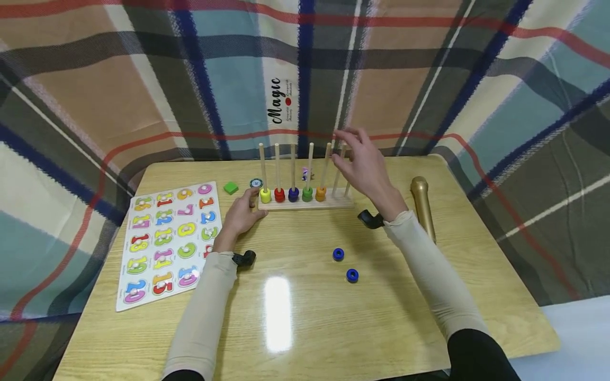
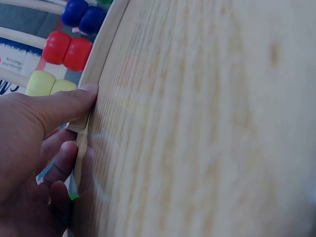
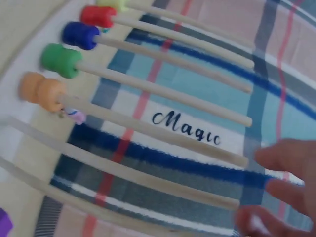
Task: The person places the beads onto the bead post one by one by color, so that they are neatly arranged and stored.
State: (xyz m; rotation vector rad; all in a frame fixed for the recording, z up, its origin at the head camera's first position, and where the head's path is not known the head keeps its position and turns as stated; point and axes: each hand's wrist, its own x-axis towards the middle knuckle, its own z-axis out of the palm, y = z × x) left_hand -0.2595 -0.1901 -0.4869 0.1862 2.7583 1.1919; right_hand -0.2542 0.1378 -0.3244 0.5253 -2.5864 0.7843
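A wooden peg rack (image 1: 305,205) stands at the back of the table, its thin upright pegs in a row. Yellow (image 1: 265,196), red (image 1: 279,195), blue (image 1: 293,194), green (image 1: 307,194) and orange beads (image 1: 321,194) sit low on separate pegs; the pegs at the right end are bare. My left hand (image 1: 242,216) grips the rack's left end, thumb (image 2: 69,104) along its front edge. Beside the tops of the right-hand pegs, my right hand (image 1: 366,168) hovers with loosely bent fingers (image 3: 286,158) and nothing between them.
Two blue rings (image 1: 338,254) lie on the table in front of the rack. At the left is a number puzzle board (image 1: 164,243), with a green block (image 1: 231,188) near its corner. A gold-coloured cylinder (image 1: 421,206) lies right of the rack. A small figure (image 1: 305,173) sits behind the pegs.
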